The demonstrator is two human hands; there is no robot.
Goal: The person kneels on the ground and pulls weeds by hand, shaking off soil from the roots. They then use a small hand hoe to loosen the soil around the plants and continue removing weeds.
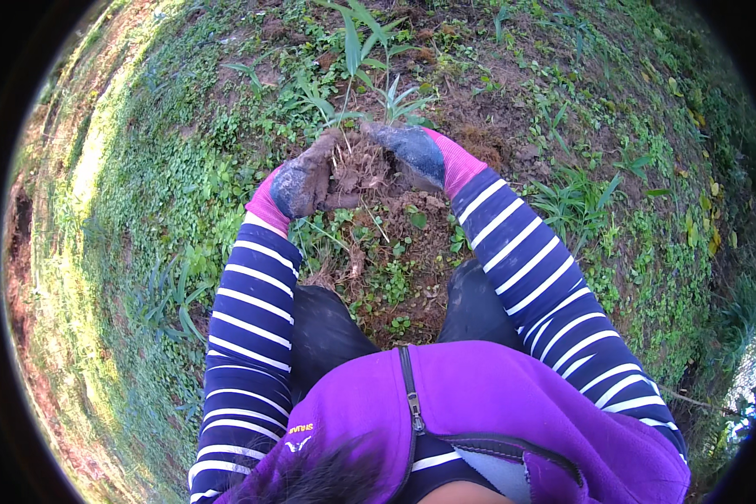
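A clump of matted roots and brown soil (360, 169) is between my two hands, just above the ground. Green leafy shoots (353, 50) rise behind it and seem to belong to it, though their bases are partly hidden. My left hand (303, 175), in a muddy work glove with a pink cuff, grips the clump's left side. From the right, my right hand (412, 151) in a matching glove holds its upper edge; the fingers of that hand are mostly out of sight behind the clump. Loose crumbled soil (419, 208) lies right below.
Low green weeds (189, 164) cover the ground to the left. A grassy tuft (576, 198) grows at the right, another (173, 296) at the left. A pale root piece (356, 261) lies between my dark-trousered knees (331, 315). Yellow leaves (705, 214) are at far right.
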